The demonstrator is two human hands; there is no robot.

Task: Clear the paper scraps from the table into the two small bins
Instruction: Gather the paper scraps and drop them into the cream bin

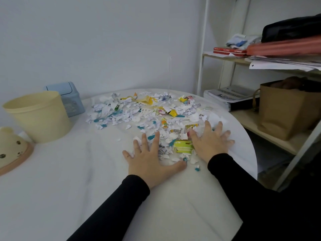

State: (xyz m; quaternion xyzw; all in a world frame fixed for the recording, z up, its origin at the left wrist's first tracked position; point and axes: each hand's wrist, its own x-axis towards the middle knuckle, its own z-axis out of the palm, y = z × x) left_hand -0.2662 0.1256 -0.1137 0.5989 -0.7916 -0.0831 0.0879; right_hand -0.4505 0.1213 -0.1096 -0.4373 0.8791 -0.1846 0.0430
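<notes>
Gathering step: you have both hands flat, fingers spread, on the near edge of the paper scraps (147, 115).

Left hand (149, 159) and right hand (210, 141) sit apart, gripping nothing; next, likely rake the pile together. Yellow bin (38, 115) and blue bin (69, 98) wait at frame left on the white round table (69, 188); shelving at right.

My round white marble-look counter (73, 180) carries a wide scatter of torn white and coloured paper scraps (142, 112). Left of the scraps stands an open pale yellow plastic bin (39, 117), with a light blue lidded plastic bin (68, 98) just behind it. Left of the yellow bin lies a cream bear-faced lid (12, 152). A green printed wrapper (183, 146) sits among the scraps nearest me, between my flat hands.
</notes>
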